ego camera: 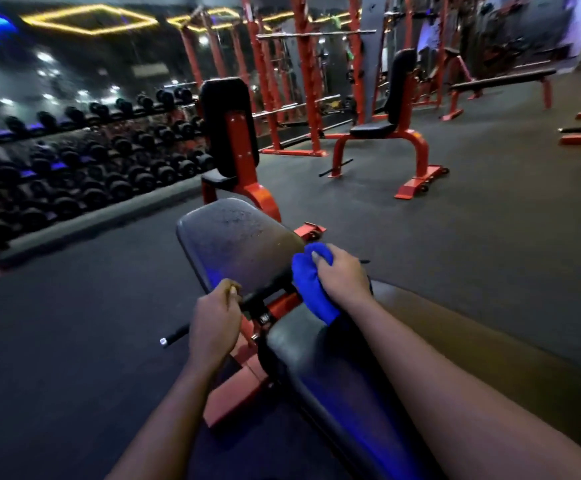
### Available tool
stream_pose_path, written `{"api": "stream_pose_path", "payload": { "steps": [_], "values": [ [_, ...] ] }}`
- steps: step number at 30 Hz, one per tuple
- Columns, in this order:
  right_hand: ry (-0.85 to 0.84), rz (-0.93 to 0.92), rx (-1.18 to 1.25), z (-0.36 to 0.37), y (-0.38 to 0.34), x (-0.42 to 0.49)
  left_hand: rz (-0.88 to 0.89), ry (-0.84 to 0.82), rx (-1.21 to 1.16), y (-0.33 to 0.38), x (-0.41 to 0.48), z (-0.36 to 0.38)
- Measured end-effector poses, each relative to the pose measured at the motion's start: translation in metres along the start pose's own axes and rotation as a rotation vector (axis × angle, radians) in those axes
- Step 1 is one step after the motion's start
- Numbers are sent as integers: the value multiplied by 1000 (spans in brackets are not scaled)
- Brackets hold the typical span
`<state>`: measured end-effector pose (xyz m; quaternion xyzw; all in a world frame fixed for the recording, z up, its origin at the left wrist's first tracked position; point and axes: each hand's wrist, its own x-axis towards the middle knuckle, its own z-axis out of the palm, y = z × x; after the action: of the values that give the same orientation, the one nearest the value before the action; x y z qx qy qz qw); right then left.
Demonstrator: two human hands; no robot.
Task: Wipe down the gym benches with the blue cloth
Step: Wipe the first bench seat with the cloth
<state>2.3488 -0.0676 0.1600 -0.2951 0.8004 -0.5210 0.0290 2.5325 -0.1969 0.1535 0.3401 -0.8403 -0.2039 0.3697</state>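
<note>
1. We see the right hand [342,273] with its fingers curled round a bunched blue cloth [311,292], gripping it firmly.
2. The cloth lies against the lower right corner of the back pad [240,244] and hangs down over the gap toward the seat pad [303,341].
3. The left hand [214,327] sits at the lower left corner of the back pad with its fingers curled. In this blur we cannot tell whether they hold the edge.
4. The back pad tilts up and away from us, and its black surface is speckled and shiny. A red frame [284,303] shows between the two pads.
5. Further off stand an upright seat [228,123] just beyond the back pad, a flat bench [500,81] at the far right and rows of dumbbells [136,174] along the left — all on dark flooring.
</note>
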Motion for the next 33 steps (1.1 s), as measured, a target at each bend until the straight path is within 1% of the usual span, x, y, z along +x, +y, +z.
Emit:
{"api": "stream_pose_path", "payload": {
  "steps": [1, 3, 6, 8, 10, 13, 16, 18, 20, 23, 26, 30, 33],
  "values": [
    [8, -9, 102, 5, -2, 8, 2, 49, -21, -3, 13, -1],
    [46, -49, 195, 13, -7, 21, 30, 137, -57, -8, 39, -4],
    [98, -145, 195, 36, -24, 42, 84, 240, -74, -33, 87, -12],
    [109, -231, 168, 50, -36, 53, 101, 264, -84, -52, 117, -17],
    [127, -297, 150, 69, -48, 60, 108, 235, -98, -78, 152, -22],
    [161, -378, 103, 101, -68, 61, 74, 128, -121, -111, 205, -29],
    [167, -452, -59, 145, -90, 56, 99, -23, -183, -139, 248, -36],
    [187, -423, -156, 168, -101, 45, 121, -123, -228, -150, 262, -33],
    [204, -345, -271, 192, -112, 33, 139, -147, -246, -158, 268, -27],
    [181, -230, -440, 227, -110, 20, 142, -26, -300, -162, 266, -10],
    [213, -168, -550, 243, -102, 18, 177, 75, -268, -167, 265, 6],
    [157, -115, -556, 239, -104, 24, 181, 124, -249, -161, 262, 10],
    [193, -45, -536, 242, -108, 21, 161, 147, -226, -155, 256, 10]
  ]
}}
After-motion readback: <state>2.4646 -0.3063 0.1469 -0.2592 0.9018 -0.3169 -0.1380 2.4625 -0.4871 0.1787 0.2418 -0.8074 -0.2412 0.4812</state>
